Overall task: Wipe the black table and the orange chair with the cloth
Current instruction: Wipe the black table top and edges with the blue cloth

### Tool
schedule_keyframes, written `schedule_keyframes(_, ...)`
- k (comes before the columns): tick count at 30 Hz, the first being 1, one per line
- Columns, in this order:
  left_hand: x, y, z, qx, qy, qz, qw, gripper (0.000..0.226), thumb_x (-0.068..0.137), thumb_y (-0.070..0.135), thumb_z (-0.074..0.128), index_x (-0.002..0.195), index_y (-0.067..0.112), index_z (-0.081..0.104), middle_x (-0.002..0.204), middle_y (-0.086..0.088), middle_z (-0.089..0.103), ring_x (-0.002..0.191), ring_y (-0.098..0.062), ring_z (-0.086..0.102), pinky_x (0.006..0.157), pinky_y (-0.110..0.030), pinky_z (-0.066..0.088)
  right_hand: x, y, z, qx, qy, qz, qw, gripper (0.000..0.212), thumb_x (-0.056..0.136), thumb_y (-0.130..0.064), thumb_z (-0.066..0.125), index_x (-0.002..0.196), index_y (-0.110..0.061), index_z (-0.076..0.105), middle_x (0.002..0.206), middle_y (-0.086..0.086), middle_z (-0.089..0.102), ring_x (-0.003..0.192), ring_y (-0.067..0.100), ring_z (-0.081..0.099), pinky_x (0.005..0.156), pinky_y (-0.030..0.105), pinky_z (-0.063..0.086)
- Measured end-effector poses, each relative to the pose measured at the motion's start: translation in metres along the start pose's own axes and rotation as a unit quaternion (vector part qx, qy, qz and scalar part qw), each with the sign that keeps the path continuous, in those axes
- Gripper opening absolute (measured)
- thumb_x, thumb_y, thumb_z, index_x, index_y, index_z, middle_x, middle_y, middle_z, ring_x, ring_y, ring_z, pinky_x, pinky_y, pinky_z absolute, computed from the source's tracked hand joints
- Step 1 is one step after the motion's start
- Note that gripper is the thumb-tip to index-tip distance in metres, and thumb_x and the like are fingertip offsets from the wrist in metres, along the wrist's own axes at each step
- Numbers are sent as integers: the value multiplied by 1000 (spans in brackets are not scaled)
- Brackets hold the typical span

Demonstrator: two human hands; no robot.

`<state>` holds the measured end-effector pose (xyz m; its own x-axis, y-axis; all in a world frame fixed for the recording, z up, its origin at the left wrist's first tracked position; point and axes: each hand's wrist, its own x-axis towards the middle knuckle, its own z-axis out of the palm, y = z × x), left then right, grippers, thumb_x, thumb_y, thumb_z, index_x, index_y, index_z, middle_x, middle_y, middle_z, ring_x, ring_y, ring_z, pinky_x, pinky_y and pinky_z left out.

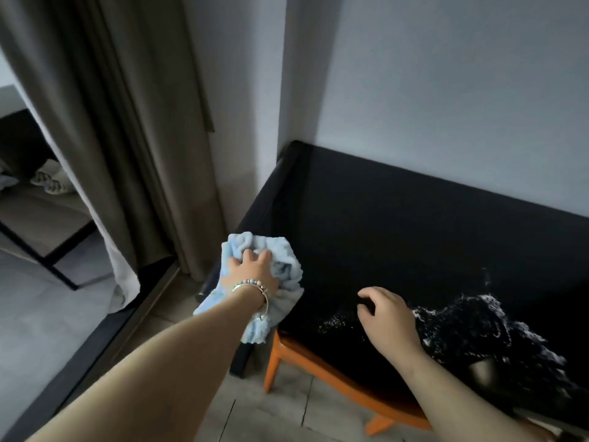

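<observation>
Left hand (251, 269) fingers (264, 255) spread atop cloth (287, 266), table (382, 218) left edge.

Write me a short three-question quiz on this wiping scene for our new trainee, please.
1. True or false: the left hand presses the blue cloth onto the left edge of the black table.
2. Where is the orange chair? A) standing on top of the table. B) tucked under the table's front edge. C) lying on its side on the floor.
3. Fill in: the right hand rests on the table, its fingers loosely curled, and holds ____.

Key: 1 true; 2 B; 3 nothing.
</observation>
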<state>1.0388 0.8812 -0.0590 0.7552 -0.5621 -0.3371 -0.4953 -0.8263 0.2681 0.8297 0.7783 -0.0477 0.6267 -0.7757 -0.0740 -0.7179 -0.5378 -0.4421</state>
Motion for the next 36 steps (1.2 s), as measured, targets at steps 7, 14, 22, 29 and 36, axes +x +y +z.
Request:
schedule_keyframes(7,-57,99,49,-36,-82,145,985,60,83,33,51,136,46,26,145,16,19,128,-26,22,84,-39,42,-12,41,-13,31,58,21,998,26,86,-15,60,112,-16,66,116,-5,64,111,17,54,91,29,40)
schedule_keyframes(14,-58,90,52,-34,22,2,999,54,83,39,49,131,49,27,147,14,10,128,-31,22,79,-40,39,-24,101,-50,81,68,12,994,26,91,-15,56,116,-18,64,120,-7,60,114,14,54,99,32,41)
schedule_keyframes(22,-125,212,117,-27,12,11,1000,53,85,37,47,132,47,27,144,11,21,129,-27,23,86,-43,41,-36,198,-91,82,64,-36,994,24,87,-13,60,110,-16,67,116,-5,64,111,16,55,96,33,42)
schedule_keyframes(29,-164,239,128,-30,107,67,992,66,81,35,57,137,49,24,151,11,-8,126,-30,21,92,-43,39,-41,237,-108,84,35,-72,993,25,87,-14,59,111,-17,67,115,-6,64,113,15,54,97,31,41)
schedule_keyframes(36,-150,223,129,-165,93,-139,972,66,73,38,52,134,40,28,147,8,15,129,-31,23,105,-41,29,-53,267,-118,116,28,-58,991,25,90,-14,57,113,-18,65,115,-7,62,113,12,52,97,27,41)
